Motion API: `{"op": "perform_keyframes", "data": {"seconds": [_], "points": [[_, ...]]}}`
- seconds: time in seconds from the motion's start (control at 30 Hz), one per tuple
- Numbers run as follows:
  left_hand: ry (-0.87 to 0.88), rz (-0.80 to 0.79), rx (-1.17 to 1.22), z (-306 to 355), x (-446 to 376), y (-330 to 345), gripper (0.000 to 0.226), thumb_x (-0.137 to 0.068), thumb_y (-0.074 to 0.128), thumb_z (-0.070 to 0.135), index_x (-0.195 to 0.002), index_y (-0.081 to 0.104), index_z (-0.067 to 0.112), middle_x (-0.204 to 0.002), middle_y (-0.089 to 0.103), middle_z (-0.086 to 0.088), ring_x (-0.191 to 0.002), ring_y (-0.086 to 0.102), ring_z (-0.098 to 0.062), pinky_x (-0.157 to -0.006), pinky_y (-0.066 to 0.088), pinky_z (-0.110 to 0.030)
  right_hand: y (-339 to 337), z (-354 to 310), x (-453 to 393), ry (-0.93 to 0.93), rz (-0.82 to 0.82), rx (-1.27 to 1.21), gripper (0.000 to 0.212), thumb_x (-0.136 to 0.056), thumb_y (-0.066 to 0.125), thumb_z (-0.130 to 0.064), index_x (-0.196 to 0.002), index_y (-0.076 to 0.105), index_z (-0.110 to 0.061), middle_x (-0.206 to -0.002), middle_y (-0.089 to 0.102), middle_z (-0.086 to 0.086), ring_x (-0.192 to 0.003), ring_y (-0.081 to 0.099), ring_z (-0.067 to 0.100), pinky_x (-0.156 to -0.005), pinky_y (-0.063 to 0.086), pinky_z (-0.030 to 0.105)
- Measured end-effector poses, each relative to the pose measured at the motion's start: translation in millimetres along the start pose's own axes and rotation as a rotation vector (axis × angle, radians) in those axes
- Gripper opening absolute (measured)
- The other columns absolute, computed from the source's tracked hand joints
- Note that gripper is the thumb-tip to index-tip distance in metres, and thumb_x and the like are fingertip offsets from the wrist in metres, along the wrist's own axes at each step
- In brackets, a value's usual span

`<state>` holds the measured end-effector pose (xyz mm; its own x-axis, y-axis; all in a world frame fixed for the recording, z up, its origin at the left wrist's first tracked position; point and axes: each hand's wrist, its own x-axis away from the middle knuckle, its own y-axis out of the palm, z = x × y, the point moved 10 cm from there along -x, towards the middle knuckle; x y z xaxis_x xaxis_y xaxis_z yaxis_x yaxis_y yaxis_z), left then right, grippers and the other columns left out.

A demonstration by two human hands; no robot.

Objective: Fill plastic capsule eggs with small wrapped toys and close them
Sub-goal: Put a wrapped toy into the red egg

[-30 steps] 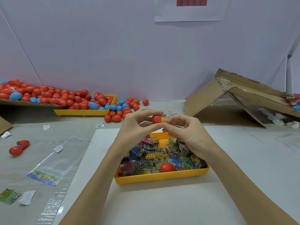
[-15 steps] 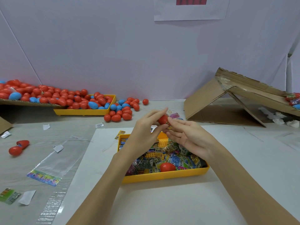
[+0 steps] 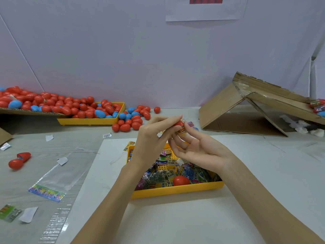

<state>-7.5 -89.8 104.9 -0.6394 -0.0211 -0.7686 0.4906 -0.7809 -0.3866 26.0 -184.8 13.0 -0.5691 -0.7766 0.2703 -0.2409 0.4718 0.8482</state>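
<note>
You are in the middle of one egg: your left hand (image 3: 154,136) pinches a red egg half (image 3: 178,123) between thumb and fingertips, above the far edge of the near yellow tray (image 3: 177,191), and a small yellow wrapped toy (image 3: 182,132) sits at its open mouth, seemingly only partly inside. Your right hand (image 3: 198,150) is beside it, palm turned up, fingers loosely spread, and the fingertips touch the toy; this grip seems to hold nothing firmly. I judge that the toy still needs to be pushed in, and then the second half must be pressed on; where that half is, I cannot tell. Much work looks done already: a big pile of closed red and blue eggs (image 3: 84,110) lies on the counter (image 3: 246,217) at the far left, in and around a second yellow tray (image 3: 91,121). Much is also left, because the near tray is full of small toy packets (image 3: 163,175), with one red egg (image 3: 181,180) among them. The eggs are smooth, glossy hard plastic; the packets are flat, crinkled printed foil. An open red egg (image 3: 18,160) lies alone at the left, on thin clear plastic film (image 3: 52,176).
</note>
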Motion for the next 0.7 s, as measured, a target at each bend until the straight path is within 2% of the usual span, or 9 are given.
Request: {"op": "perform_keyframes", "data": {"seconds": [0.1, 0.23, 0.3, 0.4, 0.53, 0.6, 0.7], "points": [[0.033, 0.001, -0.005, 3.5, -0.8, -0.2, 0.032, -0.094, 0.069, 0.002, -0.125, 0.072, 0.010, -0.111, 0.073, -0.009, -0.104, 0.067, -0.013, -0.087, 0.058, -0.024, 1.4, 2.5, 0.2, 0.004, 0.007, -0.007, 0.029, -0.083, 0.085, -0.020, -0.103, 0.078, -0.001, -0.113, 0.074, 0.013, -0.106, 0.074, 0.031, -0.088, 0.062, 0.041], [0.022, 0.034, 0.049, 6.9, -1.8, -2.9, 0.031, -0.093, 0.073, 0.013, -0.124, 0.074, 0.011, -0.114, 0.076, 0.002, -0.108, 0.066, -0.008, -0.095, 0.052, -0.022, 2.9, -2.6, 0.5, -0.035, -0.003, 0.052, 0.034, -0.086, 0.083, -0.027, -0.111, 0.077, -0.004, -0.114, 0.075, 0.009, -0.107, 0.073, 0.028, -0.091, 0.061, 0.038], [-0.024, 0.009, 0.109, 3.9, -1.0, 0.7, 0.036, -0.092, 0.075, 0.018, -0.127, 0.072, 0.013, -0.114, 0.076, 0.005, -0.106, 0.068, -0.010, -0.096, 0.054, -0.027, 3.8, -5.3, 1.0, -0.058, -0.003, 0.075, 0.042, -0.086, 0.083, -0.029, -0.119, 0.075, -0.004, -0.120, 0.074, 0.009, -0.108, 0.073, 0.027, -0.091, 0.060, 0.037], [-0.125, -0.010, 0.215, -8.1, -0.9, 4.2, 0.032, -0.092, 0.074, 0.018, -0.124, 0.074, 0.015, -0.113, 0.076, 0.007, -0.108, 0.070, -0.015, -0.096, 0.056, -0.030, 2.8, -10.3, 1.6, -0.104, 0.020, 0.120, 0.034, -0.089, 0.078, -0.030, -0.111, 0.079, -0.004, -0.127, 0.072, 0.012, -0.110, 0.073, 0.027, -0.090, 0.061, 0.037], [-0.304, -0.007, 0.410, -26.8, -1.5, 3.7, 0.027, -0.096, 0.071, 0.020, -0.123, 0.073, 0.022, -0.112, 0.076, 0.011, -0.110, 0.071, -0.009, -0.090, 0.056, -0.020, 8.8, -15.9, 4.4, -0.140, -0.027, 0.147, 0.027, -0.097, 0.067, -0.023, -0.109, 0.080, -0.002, -0.131, 0.069, 0.020, -0.119, 0.070, 0.033, -0.093, 0.061, 0.039], [-0.330, -0.059, 0.480, -27.7, -1.0, 5.1, 0.031, -0.095, 0.071, 0.023, -0.126, 0.071, 0.026, -0.115, 0.075, 0.009, -0.112, 0.070, -0.010, -0.088, 0.056, -0.019, 11.1, -15.8, 5.3, -0.140, -0.044, 0.166, 0.026, -0.096, 0.068, -0.021, -0.108, 0.080, -0.002, -0.131, 0.069, 0.021, -0.119, 0.069, 0.033, -0.094, 0.060, 0.038], [-0.300, -0.121, 0.459, -24.9, -1.4, 5.0, 0.033, -0.091, 0.076, 0.020, -0.123, 0.072, 0.023, -0.117, 0.075, 0.006, -0.112, 0.071, -0.016, -0.090, 0.057, -0.023, 11.2, -13.1, 5.4, -0.124, -0.032, 0.187, 0.024, -0.091, 0.074, -0.023, -0.102, 0.080, -0.002, -0.126, 0.071, 0.021, -0.114, 0.072, 0.031, -0.090, 0.061, 0.036]]}}
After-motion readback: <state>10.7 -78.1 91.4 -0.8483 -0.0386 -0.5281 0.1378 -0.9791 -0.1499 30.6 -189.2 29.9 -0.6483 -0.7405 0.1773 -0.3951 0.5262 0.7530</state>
